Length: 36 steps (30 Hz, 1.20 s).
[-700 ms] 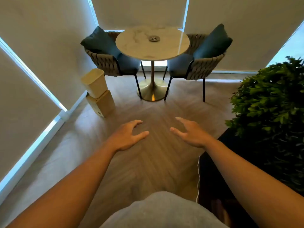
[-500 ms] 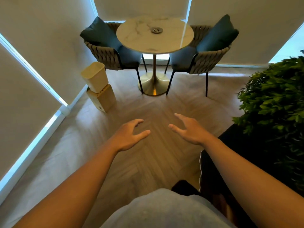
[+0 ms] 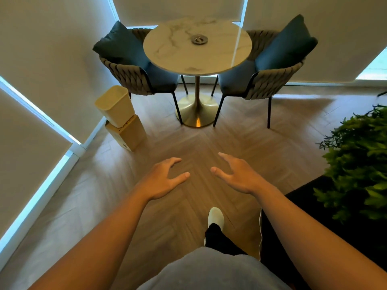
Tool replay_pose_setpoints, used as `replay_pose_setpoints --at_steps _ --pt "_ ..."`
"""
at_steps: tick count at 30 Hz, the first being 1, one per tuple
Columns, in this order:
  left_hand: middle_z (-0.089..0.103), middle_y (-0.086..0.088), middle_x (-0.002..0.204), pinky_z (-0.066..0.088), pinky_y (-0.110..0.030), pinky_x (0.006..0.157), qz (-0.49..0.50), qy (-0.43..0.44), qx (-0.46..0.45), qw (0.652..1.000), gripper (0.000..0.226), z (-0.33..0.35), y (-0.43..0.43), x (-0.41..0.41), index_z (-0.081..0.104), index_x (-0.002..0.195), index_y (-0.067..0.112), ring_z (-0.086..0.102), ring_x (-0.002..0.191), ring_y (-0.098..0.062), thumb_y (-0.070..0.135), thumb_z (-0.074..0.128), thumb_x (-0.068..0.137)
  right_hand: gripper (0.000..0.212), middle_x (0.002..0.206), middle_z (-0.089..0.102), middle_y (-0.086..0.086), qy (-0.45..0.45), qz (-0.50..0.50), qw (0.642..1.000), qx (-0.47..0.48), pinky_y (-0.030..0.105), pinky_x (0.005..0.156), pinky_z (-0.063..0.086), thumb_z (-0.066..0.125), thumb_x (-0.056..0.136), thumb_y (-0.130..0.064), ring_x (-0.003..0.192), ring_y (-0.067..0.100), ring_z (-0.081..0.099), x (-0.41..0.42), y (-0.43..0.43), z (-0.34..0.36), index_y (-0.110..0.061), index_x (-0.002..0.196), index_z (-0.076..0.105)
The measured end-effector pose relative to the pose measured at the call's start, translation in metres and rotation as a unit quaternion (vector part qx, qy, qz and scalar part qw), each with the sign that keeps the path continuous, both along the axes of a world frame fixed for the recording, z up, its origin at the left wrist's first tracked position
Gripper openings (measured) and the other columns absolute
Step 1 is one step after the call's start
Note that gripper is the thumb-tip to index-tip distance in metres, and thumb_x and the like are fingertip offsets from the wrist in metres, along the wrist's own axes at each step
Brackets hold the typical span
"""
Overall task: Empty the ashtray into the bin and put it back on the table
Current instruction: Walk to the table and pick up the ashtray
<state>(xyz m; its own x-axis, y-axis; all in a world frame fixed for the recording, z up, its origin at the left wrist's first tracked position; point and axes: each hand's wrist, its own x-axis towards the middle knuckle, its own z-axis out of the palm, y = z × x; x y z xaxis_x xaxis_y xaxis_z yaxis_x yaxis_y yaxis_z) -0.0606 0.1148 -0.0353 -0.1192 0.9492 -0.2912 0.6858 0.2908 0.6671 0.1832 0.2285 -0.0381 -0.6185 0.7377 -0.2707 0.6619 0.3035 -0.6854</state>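
Note:
A small round metal ashtray [image 3: 199,39] sits near the middle of a round marble table [image 3: 173,57] on a gold pedestal, straight ahead. A cream bin [image 3: 114,104] stands on a wooden box at the left wall, left of the table. My left hand [image 3: 162,179] and my right hand [image 3: 236,174] are held out over the wood floor, well short of the table, fingers spread and holding nothing.
Two woven chairs with blue cushions, the left chair [image 3: 129,70] and the right chair [image 3: 270,74], flank the table. A leafy green plant [image 3: 360,164] stands at the right above a dark rug [image 3: 314,216]. My foot in a white shoe [image 3: 215,216] is on the floor ahead.
The table, chairs and bin have come closer as I step forward. A foot in a white shoe has appeared below my hands. Both hands stay open.

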Motion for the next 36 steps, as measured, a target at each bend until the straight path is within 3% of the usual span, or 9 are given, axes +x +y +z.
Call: replay_pose_setpoints --at_steps 6,17,22,26,32,36 --pt "0.040 0.002 0.151 0.036 -0.042 0.109 -0.011 0.033 -0.029 0.999 0.080 0.000 0.091 -0.018 0.036 0.144 0.030 0.037 0.136 -0.015 0.075 0.049 0.079 0.081 0.156 0.031 0.004 -0.020 0.021 1.000 0.009 0.033 0.111 0.026 0.048 0.086 -0.064 0.142 0.018 0.028 -0.004 0.096 -0.008 -0.018 0.150 0.026" --pt "0.042 0.000 0.148 0.036 -0.033 0.104 0.008 0.029 0.001 1.000 0.071 0.020 0.210 -0.038 0.038 0.144 0.029 0.039 0.132 -0.016 0.064 0.054 0.084 0.084 0.156 0.031 0.003 -0.017 0.035 0.999 0.019 0.033 0.109 0.026 0.048 0.085 -0.067 0.142 0.020 0.028 -0.028 0.225 0.005 -0.020 0.150 0.026" --pt "0.041 0.002 0.149 0.038 -0.037 0.105 -0.004 0.033 0.006 0.999 0.076 0.016 0.269 -0.061 0.037 0.144 0.031 0.040 0.131 -0.016 0.071 0.051 0.081 0.085 0.156 0.030 0.001 -0.013 0.035 0.999 0.017 0.037 0.108 0.030 0.045 0.082 -0.072 0.141 0.018 0.029 -0.053 0.281 0.004 -0.025 0.150 0.024" --pt "0.043 0.003 0.147 0.041 -0.040 0.104 -0.012 0.026 0.011 1.000 0.084 0.008 0.324 -0.094 0.037 0.143 0.032 0.043 0.128 -0.014 0.080 0.046 0.075 0.085 0.156 0.031 0.000 -0.014 0.012 1.000 0.014 0.032 0.102 0.027 0.044 0.079 -0.075 0.140 0.018 0.030 -0.080 0.333 0.000 -0.032 0.148 0.023" --pt "0.044 0.004 0.147 0.036 -0.030 0.100 -0.023 0.039 0.041 0.998 0.082 0.004 0.419 -0.160 0.037 0.142 0.035 0.042 0.130 -0.013 0.081 0.044 0.074 0.088 0.152 0.039 0.001 -0.018 -0.001 0.998 0.065 0.028 0.101 0.031 0.042 0.077 -0.079 0.135 0.017 0.038 -0.144 0.425 0.002 -0.027 0.147 0.030" --pt "0.044 0.001 0.149 0.038 -0.033 0.102 -0.042 0.046 0.043 0.997 0.083 0.014 0.481 -0.197 0.038 0.143 0.030 0.042 0.132 -0.017 0.078 0.047 0.075 0.096 0.152 0.039 0.000 -0.018 -0.017 0.997 0.079 0.025 0.097 0.031 0.042 0.072 -0.083 0.135 0.017 0.038 -0.179 0.472 0.002 -0.026 0.147 0.029"
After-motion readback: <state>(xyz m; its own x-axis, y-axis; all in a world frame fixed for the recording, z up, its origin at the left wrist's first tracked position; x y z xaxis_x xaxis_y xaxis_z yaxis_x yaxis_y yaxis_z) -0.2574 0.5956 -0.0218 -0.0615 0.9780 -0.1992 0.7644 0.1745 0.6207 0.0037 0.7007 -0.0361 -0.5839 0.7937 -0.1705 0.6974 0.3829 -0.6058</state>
